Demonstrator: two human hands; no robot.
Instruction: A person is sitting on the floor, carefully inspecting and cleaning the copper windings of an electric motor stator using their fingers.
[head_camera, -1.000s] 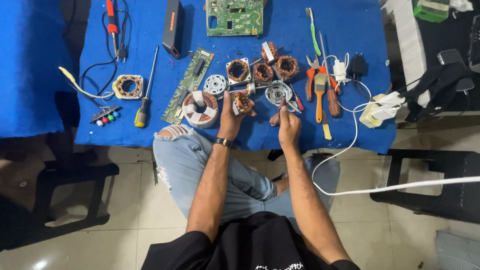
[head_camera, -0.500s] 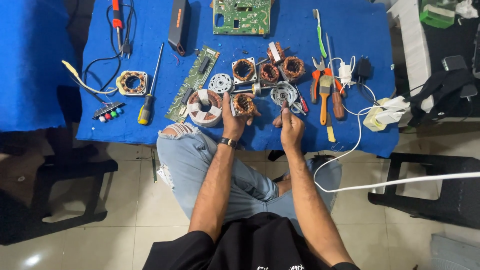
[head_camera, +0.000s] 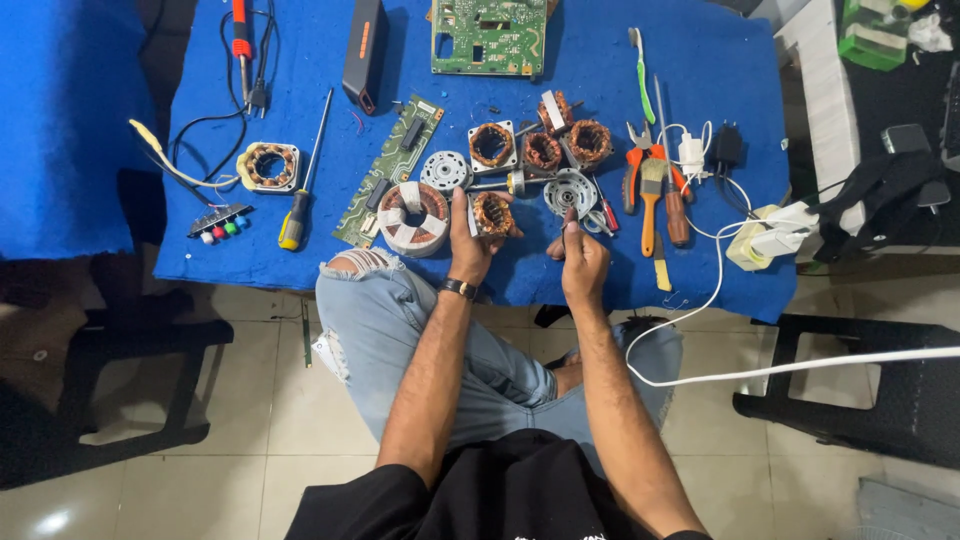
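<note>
Head cam: left hand (head_camera: 470, 238) fingers clamped on copper-wound stator (head_camera: 493, 213); right hand (head_camera: 583, 258) fingers pinched together.

A black slab-shaped device with an orange label (head_camera: 364, 40) lies at the far edge of the blue counter (head_camera: 240, 255). No screens or signs show; a green box (head_camera: 868, 38) sits top right.

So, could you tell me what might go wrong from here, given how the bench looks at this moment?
The left hand grips a copper-wound stator near the table edge; if it slipped, it could fall to the floor. The right hand pinches something too small to identify, which might scratch the fine windings. The white cable loops off the table beside the person's knee, so a leg movement could snag it.
</note>
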